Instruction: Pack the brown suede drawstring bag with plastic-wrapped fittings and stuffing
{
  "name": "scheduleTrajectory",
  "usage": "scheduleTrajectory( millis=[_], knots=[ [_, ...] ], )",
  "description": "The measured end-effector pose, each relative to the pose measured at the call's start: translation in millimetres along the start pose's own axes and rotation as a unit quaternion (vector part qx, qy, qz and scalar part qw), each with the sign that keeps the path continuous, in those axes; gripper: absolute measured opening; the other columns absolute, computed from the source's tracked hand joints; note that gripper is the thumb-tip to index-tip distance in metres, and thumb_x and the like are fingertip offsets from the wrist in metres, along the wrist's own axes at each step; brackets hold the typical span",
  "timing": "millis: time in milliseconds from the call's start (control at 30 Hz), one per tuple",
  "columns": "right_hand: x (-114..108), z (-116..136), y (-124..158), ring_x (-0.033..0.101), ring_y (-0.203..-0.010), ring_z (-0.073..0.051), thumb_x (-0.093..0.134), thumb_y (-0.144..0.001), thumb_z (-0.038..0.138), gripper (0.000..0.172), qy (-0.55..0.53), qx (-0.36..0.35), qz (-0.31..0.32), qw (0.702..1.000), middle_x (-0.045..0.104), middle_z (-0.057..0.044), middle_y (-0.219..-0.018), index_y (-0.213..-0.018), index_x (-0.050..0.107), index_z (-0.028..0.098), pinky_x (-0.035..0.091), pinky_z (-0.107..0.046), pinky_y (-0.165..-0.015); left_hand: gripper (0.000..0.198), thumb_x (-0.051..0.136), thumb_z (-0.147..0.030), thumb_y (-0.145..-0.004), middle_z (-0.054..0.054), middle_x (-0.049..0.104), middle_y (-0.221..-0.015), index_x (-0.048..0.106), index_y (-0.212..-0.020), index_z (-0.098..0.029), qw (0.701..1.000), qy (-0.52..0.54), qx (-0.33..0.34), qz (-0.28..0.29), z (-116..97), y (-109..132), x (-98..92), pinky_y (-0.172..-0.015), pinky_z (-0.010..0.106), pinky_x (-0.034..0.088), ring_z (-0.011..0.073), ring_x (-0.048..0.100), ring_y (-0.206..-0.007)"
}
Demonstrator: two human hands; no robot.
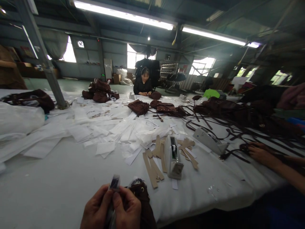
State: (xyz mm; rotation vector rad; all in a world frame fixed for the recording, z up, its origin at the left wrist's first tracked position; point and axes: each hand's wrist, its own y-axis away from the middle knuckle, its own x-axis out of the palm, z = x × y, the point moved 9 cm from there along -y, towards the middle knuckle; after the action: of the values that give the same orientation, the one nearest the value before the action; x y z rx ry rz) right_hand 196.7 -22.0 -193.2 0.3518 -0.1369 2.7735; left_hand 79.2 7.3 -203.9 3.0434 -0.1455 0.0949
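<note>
My left hand [96, 205] and my right hand [128, 206] meet at the near edge of the table, fingers pinched together. Between them stands a narrow dark strap [115, 182] wrapped in thin, pale, see-through material. Its lower part runs down between my palms, partly hidden. Just behind my right hand lies a dark brown bag [145, 198] with small gold eyelets and some clear plastic at its top. A grey tape dispenser [175, 170] stands ahead and to the right, among tan strips of card [149, 170].
White paper sheets [105, 148] cover the table's middle. Brown bags [166, 108] and long straps [228, 133] lie farther back and right. A co-worker's hands [262, 154] work beside a second tape dispenser [211, 140]. Another person [144, 86] sits opposite. A metal post [45, 60] rises at left.
</note>
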Motion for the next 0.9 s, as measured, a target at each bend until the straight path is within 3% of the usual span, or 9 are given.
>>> scheduleTrajectory(
  millis=[167,300,433,567,633,733,833,900],
  knots=[
    [4.3,13.7,3.6,0.066,-0.07,-0.021,0.054,-0.088,0.042,0.033,0.115,-0.053,-0.016,0.992,0.072,-0.009,-0.078,-0.086,0.073,0.016,0.053,-0.027,-0.064,0.029,0.071,-0.048,-0.073,0.001,0.07,-0.078,0.067,-0.084,-0.022,0.997,-0.059,0.033,-0.047,-1.1,1.2,-6.7,-0.065,0.024,0.049,0.0208,0.06,-0.071],
    [5.9,23.1,4.9,0.062,-0.06,-0.019,0.051,-0.089,0.042,0.035,0.181,-0.104,-0.049,0.977,0.067,-0.007,-0.067,-0.077,0.072,0.017,0.051,-0.027,-0.06,0.033,0.073,-0.049,-0.071,0.003,0.072,-0.084,0.068,-0.089,-0.022,0.996,-0.053,0.018,-0.068,6.2,-0.1,-13.8,-0.072,0.026,0.05,0.0256,0.063,-0.083],
    [10.3,16.9,7.2,0.063,-0.06,-0.019,0.05,-0.088,0.049,0.039,0.178,-0.079,-0.028,0.98,0.068,-0.006,-0.066,-0.086,0.073,0.019,0.053,-0.026,-0.062,0.039,0.069,-0.052,-0.075,0.006,0.073,-0.09,0.068,-0.097,-0.02,1.0,0.016,-0.01,0.003,8.0,-2.3,-8.4,-0.077,0.03,0.052,0.0278,0.063,-0.089],
    [15.2,10.4,12.6,0.067,-0.068,-0.022,0.047,-0.087,0.053,0.047,0.172,-0.028,0.021,0.984,0.072,-0.006,-0.078,-0.111,0.07,0.02,0.054,-0.025,-0.066,0.041,0.069,-0.053,-0.074,0.007,0.072,-0.088,0.071,-0.095,-0.018,0.997,0.046,-0.024,0.059,0.3,-3.3,-2.8,-0.071,0.029,0.053,0.0273,0.063,-0.085],
    [15.3,12.6,14.3,0.065,-0.064,-0.021,0.05,-0.086,0.05,0.047,0.187,-0.019,0.034,0.982,0.07,-0.005,-0.072,-0.117,0.066,0.019,0.054,-0.026,-0.065,0.041,0.068,-0.053,-0.075,0.006,0.072,-0.086,0.07,-0.097,-0.019,0.995,0.055,-0.032,0.077,0.1,-2.4,0.4,-0.067,0.029,0.052,0.0251,0.063,-0.079],
    [16.7,15.6,13.4,0.06,-0.053,-0.017,0.056,-0.083,0.044,0.04,0.185,-0.001,0.069,0.98,0.062,-0.001,-0.058,-0.111,0.067,0.017,0.051,-0.023,-0.054,0.036,0.066,-0.049,-0.079,0.005,0.07,-0.086,0.067,-0.102,-0.02,0.992,0.074,-0.041,0.097,4.3,1.8,5.6,-0.063,0.027,0.051,0.0201,0.06,-0.07],
    [18.5,20.4,9.9,0.057,-0.053,-0.014,0.061,-0.078,0.042,0.033,0.166,0.005,0.107,0.98,0.062,0.0,-0.061,-0.099,0.067,0.017,0.046,-0.019,-0.048,0.035,0.065,-0.045,-0.081,0.003,0.067,-0.085,0.061,-0.108,-0.023,0.987,0.105,-0.044,0.115,3.7,6.9,10.4,-0.062,0.026,0.049,0.0174,0.058,-0.066],
    [21.3,23.0,7.4,0.058,-0.056,-0.013,0.064,-0.075,0.039,0.031,0.156,0.015,0.141,0.978,0.065,-0.001,-0.067,-0.096,0.067,0.016,0.044,-0.017,-0.046,0.045,0.064,-0.046,-0.081,0.002,0.065,-0.081,0.053,-0.12,-0.026,0.982,0.11,-0.051,0.143,-1.9,8.7,15.0,-0.059,0.025,0.047,0.0162,0.057,-0.064]
  ],
)
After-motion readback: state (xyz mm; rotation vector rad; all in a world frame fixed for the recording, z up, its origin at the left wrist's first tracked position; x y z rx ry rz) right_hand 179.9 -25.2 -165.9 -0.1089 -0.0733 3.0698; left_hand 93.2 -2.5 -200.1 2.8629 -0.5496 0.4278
